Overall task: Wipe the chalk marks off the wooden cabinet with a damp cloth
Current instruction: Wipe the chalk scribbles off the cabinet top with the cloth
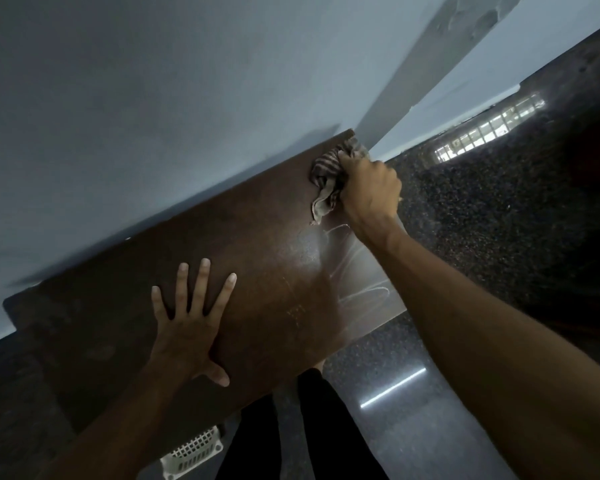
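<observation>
Dim interior, tilted by the wide-angle lens. Window light and a lamp streak are mirrored in the polished black speckled stone floor (pixel 471 216); pale glare is seen on the dark brown wooden cabinet (pixel 257 244).

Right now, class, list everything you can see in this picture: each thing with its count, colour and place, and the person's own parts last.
cabinet: one, dark brown wood, its top runs along the wall across the middle of the view.
chalk marks: several faint white strokes, on the cabinet's right end, nearer than the cloth.
cloth: one, striped grey and brown, bunched at the cabinet's far right corner.
wall: one, pale blue-grey, behind the cabinet.
floor: one, dark speckled and glossy, to the right and below.
latticed object: one, white, at the bottom edge below the cabinet; only partly visible.
trousers: one pair, black, at bottom centre.
left hand: one, fingers spread, flat on the cabinet.
right hand: one, grips the cloth.
</observation>
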`<action>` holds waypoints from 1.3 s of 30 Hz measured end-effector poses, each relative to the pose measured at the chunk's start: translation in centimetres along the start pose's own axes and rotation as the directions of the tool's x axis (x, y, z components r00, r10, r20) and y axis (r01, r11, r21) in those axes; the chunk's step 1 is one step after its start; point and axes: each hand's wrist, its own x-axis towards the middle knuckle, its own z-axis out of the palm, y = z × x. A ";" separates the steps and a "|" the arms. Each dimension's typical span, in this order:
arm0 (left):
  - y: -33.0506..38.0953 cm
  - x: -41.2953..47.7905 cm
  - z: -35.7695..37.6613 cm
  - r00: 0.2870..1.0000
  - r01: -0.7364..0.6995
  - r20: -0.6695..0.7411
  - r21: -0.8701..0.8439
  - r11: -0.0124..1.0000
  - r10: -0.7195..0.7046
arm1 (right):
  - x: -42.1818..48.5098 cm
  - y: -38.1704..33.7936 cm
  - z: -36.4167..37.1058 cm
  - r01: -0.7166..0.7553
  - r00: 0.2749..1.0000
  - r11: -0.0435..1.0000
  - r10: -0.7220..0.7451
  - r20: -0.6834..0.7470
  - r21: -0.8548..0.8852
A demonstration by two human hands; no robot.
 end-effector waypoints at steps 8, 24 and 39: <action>0.0 0.1 0.1 1.000 0.005 0.000 -0.004 1.000 -0.005 | -12.6 -5.2 1.9 0.352 0.930 0.916 -0.366 0.039 0.193; -0.3 0.4 0.4 1.000 -0.004 0.005 -0.023 1.000 0.004 | -0.6 2.1 0.2 -0.181 0.983 0.981 0.178 0.041 0.074; -0.3 0.5 0.4 1.000 -0.012 0.005 -0.026 1.000 0.012 | -8.2 2.1 1.0 0.293 0.938 0.956 -0.286 0.196 -0.006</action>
